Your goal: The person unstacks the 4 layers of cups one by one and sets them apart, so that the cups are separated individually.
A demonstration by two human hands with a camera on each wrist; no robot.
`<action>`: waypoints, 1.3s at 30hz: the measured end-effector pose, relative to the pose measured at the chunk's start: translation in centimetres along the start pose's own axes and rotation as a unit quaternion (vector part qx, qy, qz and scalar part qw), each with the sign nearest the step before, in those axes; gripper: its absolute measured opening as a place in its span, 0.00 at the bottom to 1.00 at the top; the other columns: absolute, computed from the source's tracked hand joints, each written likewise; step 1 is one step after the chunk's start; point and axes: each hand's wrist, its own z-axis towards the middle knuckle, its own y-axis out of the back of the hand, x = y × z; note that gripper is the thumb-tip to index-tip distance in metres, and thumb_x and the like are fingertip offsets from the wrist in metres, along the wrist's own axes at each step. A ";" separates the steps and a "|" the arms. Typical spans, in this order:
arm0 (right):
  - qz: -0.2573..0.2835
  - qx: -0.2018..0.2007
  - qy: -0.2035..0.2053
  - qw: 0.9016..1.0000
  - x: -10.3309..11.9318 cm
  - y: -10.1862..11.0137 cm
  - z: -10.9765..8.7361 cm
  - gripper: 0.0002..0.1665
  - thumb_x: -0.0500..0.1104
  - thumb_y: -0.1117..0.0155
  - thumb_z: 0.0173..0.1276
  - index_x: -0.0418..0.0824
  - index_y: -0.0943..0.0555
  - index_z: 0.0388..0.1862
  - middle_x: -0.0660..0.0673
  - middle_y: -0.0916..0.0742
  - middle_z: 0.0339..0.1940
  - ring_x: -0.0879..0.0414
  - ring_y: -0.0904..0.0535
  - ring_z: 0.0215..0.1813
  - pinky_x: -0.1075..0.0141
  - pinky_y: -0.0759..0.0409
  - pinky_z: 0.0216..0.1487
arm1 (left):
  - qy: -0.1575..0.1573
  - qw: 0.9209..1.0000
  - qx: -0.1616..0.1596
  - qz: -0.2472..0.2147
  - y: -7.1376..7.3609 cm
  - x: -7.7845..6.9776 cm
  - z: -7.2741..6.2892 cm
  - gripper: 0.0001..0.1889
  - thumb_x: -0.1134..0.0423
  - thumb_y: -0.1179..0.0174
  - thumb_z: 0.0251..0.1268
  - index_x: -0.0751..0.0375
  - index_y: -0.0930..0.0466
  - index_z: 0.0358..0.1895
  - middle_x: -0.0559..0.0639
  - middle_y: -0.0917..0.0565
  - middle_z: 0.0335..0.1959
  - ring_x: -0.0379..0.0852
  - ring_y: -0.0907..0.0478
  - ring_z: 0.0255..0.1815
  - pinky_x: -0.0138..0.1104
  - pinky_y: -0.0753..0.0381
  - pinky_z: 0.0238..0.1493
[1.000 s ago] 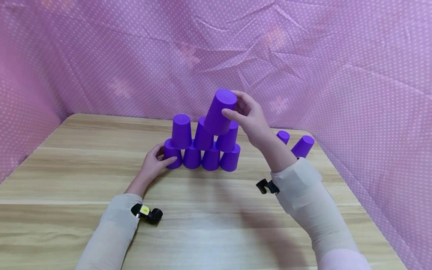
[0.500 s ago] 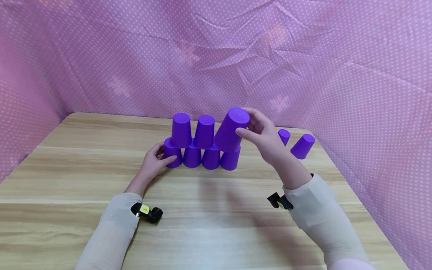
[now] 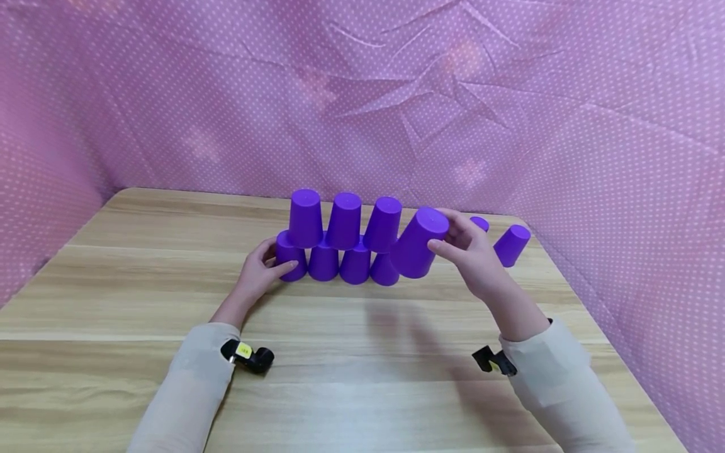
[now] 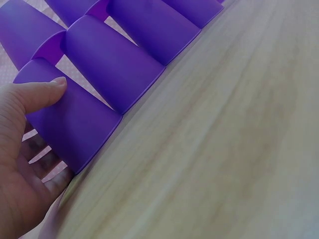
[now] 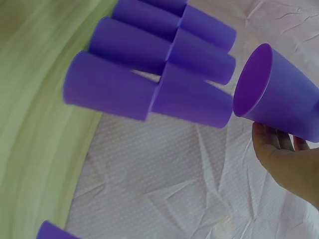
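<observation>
Upside-down purple cups form a two-tier wall on the table, with several in the bottom row and three above, the middle upper cup [image 3: 344,221] among them. At the wall's left end, my left hand [image 3: 256,275] holds the end bottom cup [image 4: 79,122], thumb on its near side and fingers behind. My right hand [image 3: 478,264] grips another purple cup [image 3: 418,244] between thumb and fingers, raised and tilted just right of the wall. Its open mouth shows in the right wrist view, close to the top of the upper end cup [image 5: 194,97]. In the head view it partly covers the right bottom cup [image 3: 384,270].
Two more purple cups stand at the right of the table; one [image 3: 511,245] is in full view, the other [image 3: 479,223] mostly behind my right hand. The wooden table [image 3: 340,377] runs back to a pink dotted cloth [image 3: 255,113] that surrounds it.
My right hand has carried its cup right and down, from in front of the upper row to beside the wall's right end, uncovering the upper cups. My left hand stays in place.
</observation>
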 end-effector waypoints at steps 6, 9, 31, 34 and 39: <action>-0.005 -0.021 -0.011 1.000 -1.2 1.4 -0.6 0.22 0.29 0.45 0.57 0.38 0.32 0.52 0.50 0.22 0.43 0.57 0.28 0.46 0.69 0.29 0.48 | -0.002 1.000 -0.001 -0.005 0.2 1.5 0.6 0.30 0.69 0.39 0.50 0.71 0.39 0.57 0.68 0.32 0.50 0.58 0.37 0.52 0.45 0.39 0.57; -0.004 -0.032 -0.014 0.999 -1.8 2.0 -0.7 0.22 0.29 0.45 0.57 0.39 0.32 0.51 0.51 0.22 0.42 0.58 0.28 0.46 0.69 0.29 0.48 | -0.007 1.000 -0.005 0.005 0.3 2.4 1.0 0.30 0.68 0.38 0.49 0.69 0.39 0.57 0.66 0.31 0.50 0.56 0.35 0.51 0.43 0.38 0.56; -0.039 -0.122 -0.107 0.986 -6.3 4.5 3.7 0.32 0.41 0.39 0.57 0.36 0.38 0.58 0.41 0.28 0.53 0.50 0.35 0.56 0.54 0.40 0.57 | -0.001 1.000 -0.005 0.005 0.3 0.6 0.2 0.29 0.71 0.41 0.51 0.73 0.40 0.57 0.69 0.33 0.50 0.59 0.37 0.53 0.46 0.40 0.57; -0.044 -0.137 -0.121 0.982 -6.8 4.6 4.3 0.32 0.42 0.39 0.56 0.37 0.39 0.58 0.39 0.28 0.54 0.48 0.35 0.56 0.51 0.40 0.56 | -0.002 1.000 -0.005 0.007 0.3 1.7 0.7 0.30 0.69 0.39 0.50 0.70 0.39 0.58 0.67 0.32 0.50 0.57 0.36 0.52 0.44 0.39 0.56; -0.045 -0.159 -0.130 0.978 -7.5 4.6 5.4 0.34 0.40 0.39 0.57 0.35 0.41 0.60 0.36 0.30 0.57 0.48 0.36 0.57 0.55 0.39 0.58 | 0.001 1.000 -0.004 0.004 0.4 2.2 0.9 0.30 0.68 0.38 0.49 0.69 0.39 0.58 0.66 0.31 0.50 0.56 0.36 0.52 0.43 0.38 0.56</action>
